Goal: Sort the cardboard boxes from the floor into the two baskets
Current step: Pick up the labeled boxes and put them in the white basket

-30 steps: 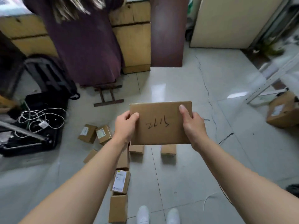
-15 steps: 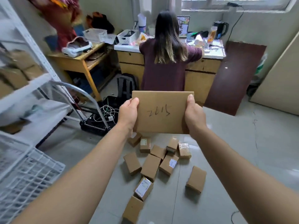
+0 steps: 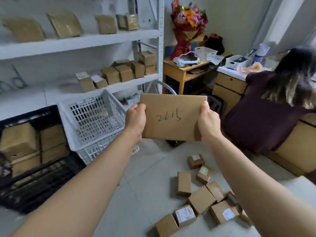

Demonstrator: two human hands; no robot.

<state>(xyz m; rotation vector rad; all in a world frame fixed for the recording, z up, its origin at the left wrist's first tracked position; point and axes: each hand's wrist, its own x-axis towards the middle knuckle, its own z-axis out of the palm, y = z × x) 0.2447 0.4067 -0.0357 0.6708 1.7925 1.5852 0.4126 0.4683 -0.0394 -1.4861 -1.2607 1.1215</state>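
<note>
Cardboard box point(image 3: 172, 117) (scribbled on), left grip point(image 3: 136, 119) and right grip point(image 3: 207, 120) clasping its side edges

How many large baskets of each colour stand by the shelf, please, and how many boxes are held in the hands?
Black basket: 1
White basket: 1
Cardboard box, gripped by the left hand and the right hand: 1
Total: 3
</note>
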